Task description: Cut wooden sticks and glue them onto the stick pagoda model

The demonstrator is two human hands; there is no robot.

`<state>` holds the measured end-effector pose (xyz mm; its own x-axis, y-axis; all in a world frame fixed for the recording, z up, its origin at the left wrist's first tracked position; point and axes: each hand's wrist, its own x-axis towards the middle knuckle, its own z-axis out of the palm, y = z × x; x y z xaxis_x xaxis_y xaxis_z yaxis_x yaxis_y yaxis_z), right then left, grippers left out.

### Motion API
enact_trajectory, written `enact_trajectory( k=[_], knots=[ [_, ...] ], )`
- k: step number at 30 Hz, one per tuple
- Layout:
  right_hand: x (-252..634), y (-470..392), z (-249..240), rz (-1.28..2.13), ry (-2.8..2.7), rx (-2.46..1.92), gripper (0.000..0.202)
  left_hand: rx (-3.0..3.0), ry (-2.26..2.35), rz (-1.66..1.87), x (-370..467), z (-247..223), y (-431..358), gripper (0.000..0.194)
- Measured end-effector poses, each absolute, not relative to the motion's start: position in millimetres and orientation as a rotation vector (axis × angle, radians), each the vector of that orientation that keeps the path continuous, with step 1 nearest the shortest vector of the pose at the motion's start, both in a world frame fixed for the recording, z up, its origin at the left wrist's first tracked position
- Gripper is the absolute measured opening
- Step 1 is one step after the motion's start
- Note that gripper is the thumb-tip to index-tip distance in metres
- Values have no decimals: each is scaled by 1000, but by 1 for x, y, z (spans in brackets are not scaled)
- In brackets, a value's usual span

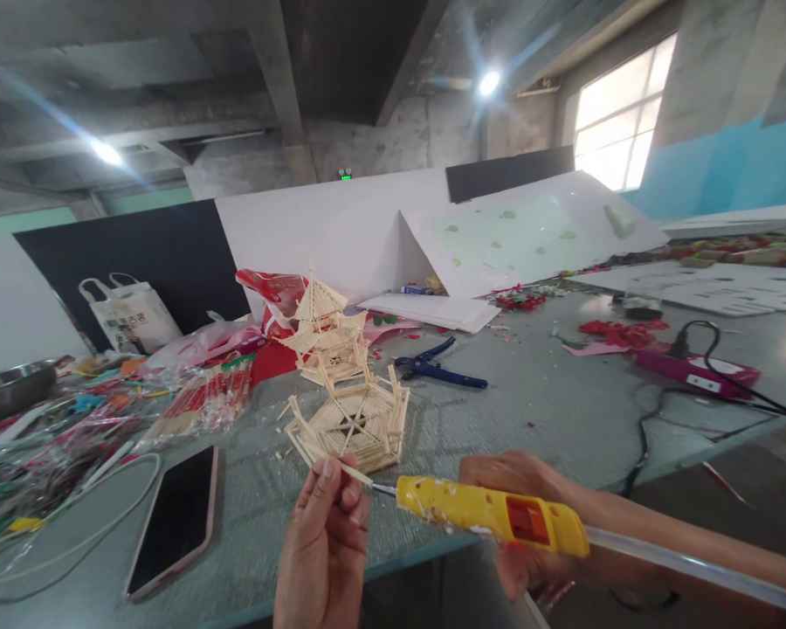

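Between thumb and fingers, my left hand (327,533) pinches a short wooden stick (355,474) that points to the right. My right hand (517,489) is wrapped round a yellow hot glue gun (491,514), whose metal nozzle meets or nearly meets the stick's right end. A long clear glue stick (687,563) runs out of the gun's back. Just beyond my left hand lies a hexagonal stick frame (360,424) with short upright posts. Behind it stands a small tiered pagoda (327,336) built of the same sticks.
Blue-handled cutters (442,365) lie right of the pagoda. A phone (175,515) rests at left beside a white cable and heaped plastic-wrapped craft materials (196,397). A pink power strip (698,371) with black cords sits at right. White boards (530,231) lean across the back.
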<state>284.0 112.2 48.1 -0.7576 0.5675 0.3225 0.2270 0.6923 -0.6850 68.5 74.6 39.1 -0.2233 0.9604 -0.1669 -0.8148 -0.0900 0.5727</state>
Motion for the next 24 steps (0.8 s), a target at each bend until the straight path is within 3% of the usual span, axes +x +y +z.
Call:
enact_trajectory(
  k=[24],
  knots=[
    [292,116,52,847,-2321,-699,47,244,619,1605,73,38,68,18]
  ],
)
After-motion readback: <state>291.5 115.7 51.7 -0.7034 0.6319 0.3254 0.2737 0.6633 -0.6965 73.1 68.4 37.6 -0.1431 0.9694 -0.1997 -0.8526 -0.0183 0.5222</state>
